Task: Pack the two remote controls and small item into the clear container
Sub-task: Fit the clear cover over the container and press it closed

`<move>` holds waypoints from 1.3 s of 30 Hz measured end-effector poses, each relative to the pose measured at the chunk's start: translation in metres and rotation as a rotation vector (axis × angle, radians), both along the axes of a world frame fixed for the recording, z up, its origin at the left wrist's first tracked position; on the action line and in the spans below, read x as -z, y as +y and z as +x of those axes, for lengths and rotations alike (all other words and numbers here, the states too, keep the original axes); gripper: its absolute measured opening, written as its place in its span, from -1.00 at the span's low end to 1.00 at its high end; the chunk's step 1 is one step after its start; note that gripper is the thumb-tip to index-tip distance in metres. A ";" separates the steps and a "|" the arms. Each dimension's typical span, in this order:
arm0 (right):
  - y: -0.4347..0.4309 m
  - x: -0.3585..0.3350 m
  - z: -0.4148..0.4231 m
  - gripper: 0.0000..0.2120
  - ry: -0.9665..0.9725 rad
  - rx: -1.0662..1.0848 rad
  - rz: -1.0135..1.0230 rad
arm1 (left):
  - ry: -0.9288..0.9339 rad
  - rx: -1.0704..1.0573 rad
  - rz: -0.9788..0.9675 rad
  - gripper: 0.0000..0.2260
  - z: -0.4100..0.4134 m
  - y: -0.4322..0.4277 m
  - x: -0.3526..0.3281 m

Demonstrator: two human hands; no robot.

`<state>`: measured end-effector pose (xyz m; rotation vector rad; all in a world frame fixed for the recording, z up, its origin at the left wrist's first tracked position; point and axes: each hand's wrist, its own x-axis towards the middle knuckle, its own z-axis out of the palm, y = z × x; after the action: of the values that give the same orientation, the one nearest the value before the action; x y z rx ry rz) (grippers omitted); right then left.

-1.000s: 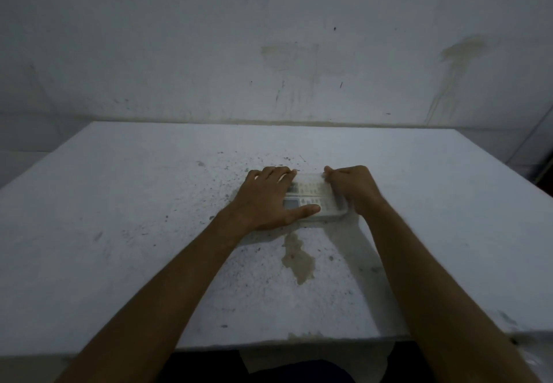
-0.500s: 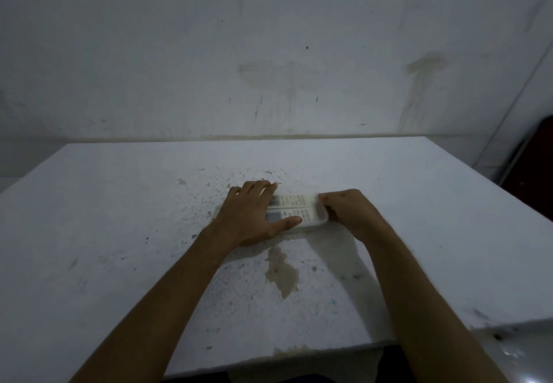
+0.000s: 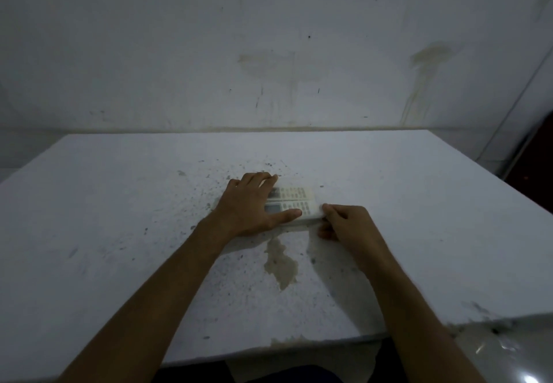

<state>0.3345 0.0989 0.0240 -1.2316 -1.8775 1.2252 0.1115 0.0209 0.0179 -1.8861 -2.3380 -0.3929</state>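
Two white remote controls lie side by side in the middle of the table, the far remote [image 3: 294, 193] and the near remote [image 3: 302, 206]. They sit within a faint clear container [image 3: 312, 218] whose edges barely show. My left hand [image 3: 248, 207] spans the left half, fingers over the far side and thumb along the near remote. My right hand [image 3: 348, 227] has its fingertips at the container's near right corner, fingers curled. I cannot see the small item.
The white table [image 3: 119, 218] is speckled with dark spots and has a brownish stain [image 3: 281, 263] just in front of the container. A stained wall stands behind the table. A dark object [image 3: 538, 155] shows at the far right.
My right hand has slid off the top right end of the container back to its near right corner. My left hand stays in place. The view has shifted slightly.
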 end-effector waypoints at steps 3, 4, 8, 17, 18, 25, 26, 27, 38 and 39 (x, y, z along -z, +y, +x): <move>0.003 -0.005 -0.005 -0.70 -0.064 -0.012 -0.005 | -0.019 0.002 -0.023 0.06 0.000 0.001 0.000; 0.004 -0.009 -0.005 -0.69 -0.116 -0.032 0.011 | -0.026 0.005 -0.032 0.06 0.001 0.001 -0.001; 0.004 -0.014 -0.006 -0.47 -0.263 -0.113 0.405 | 0.098 -0.020 0.062 0.02 0.008 -0.005 0.000; 0.000 0.009 -0.029 -0.42 -0.401 -0.281 0.363 | -0.339 -0.232 0.336 -0.02 0.020 -0.019 0.013; -0.002 0.011 -0.027 -0.40 -0.387 -0.266 0.371 | -0.351 -0.266 0.284 0.01 0.019 -0.023 0.016; -0.006 0.011 -0.025 -0.33 -0.379 -0.247 0.387 | -0.271 -0.156 0.123 -0.14 -0.012 -0.046 0.012; -0.007 0.011 -0.024 -0.33 -0.391 -0.247 0.392 | -0.248 -0.135 0.120 -0.14 -0.017 -0.047 0.011; -0.008 0.010 -0.024 -0.33 -0.410 -0.241 0.407 | -0.219 -0.116 0.117 -0.15 -0.022 -0.048 0.011; 0.024 -0.019 -0.072 -0.44 -0.539 -0.578 0.727 | -0.159 -0.079 0.133 -0.22 -0.026 -0.045 0.023; 0.027 -0.019 -0.076 -0.46 -0.534 -0.586 0.736 | -0.160 -0.076 0.127 -0.23 -0.028 -0.044 0.025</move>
<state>0.2584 0.1260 0.0427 -0.6346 -2.8507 0.3246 0.0839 -0.0233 -0.0068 -1.7631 -2.4096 -0.6899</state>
